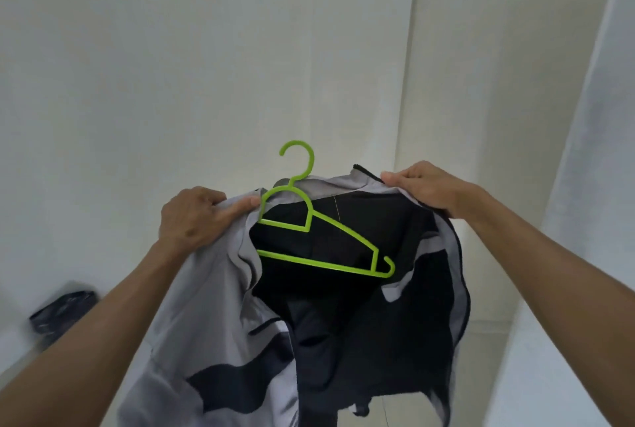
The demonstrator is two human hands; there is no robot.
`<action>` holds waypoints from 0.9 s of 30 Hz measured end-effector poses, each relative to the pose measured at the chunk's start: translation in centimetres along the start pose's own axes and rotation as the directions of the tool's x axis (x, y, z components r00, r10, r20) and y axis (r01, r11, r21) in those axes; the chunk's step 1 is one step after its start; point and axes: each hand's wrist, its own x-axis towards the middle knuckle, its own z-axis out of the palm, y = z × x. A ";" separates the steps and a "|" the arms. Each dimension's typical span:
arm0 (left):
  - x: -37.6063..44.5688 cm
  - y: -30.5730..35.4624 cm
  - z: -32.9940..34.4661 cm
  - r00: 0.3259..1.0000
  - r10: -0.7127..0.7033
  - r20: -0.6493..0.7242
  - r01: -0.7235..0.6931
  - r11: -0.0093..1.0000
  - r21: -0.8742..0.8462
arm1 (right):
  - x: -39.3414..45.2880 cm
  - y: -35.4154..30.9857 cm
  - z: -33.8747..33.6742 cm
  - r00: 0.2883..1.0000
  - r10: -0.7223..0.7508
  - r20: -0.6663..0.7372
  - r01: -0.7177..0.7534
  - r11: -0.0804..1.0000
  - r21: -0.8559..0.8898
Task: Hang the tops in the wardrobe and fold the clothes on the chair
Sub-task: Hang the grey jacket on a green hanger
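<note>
Grey-black top, green hanger; blurred, possibly dark bundle left.

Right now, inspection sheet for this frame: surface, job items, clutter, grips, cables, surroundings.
Surface: pale floor below, no table seen.
Job's things: grey and black top held open in the air; lime green plastic hanger sits tilted inside the opening, one shoulder tucked under the grey fabric, hook sticking out above the edge.
Clutter: dark blurred bundle low at left, cannot tell what it is.
Grips: left hand grips the top's edge beside the hanger; right hand grips the opposite edge.
Cables: nothing seen.
Surroundings: plain white panels ahead; no rail or chair in view.
</note>
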 end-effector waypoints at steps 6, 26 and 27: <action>0.4 2.3 0.5 0.986 -0.056 -0.156 0.059 0.998 0.019 | -1.1 -3.3 -1.2 0.998 -0.060 -0.014 0.054 0.960 -0.273; 2.3 7.7 0.6 0.975 -0.218 -0.044 0.212 0.971 -0.112 | -4.8 -5.5 6.4 0.921 0.155 0.357 0.042 0.873 -0.487; 2.3 7.4 0.5 0.976 -0.217 -0.029 0.211 0.969 -0.129 | -4.8 -5.9 5.5 0.956 0.091 0.278 0.062 0.867 -0.494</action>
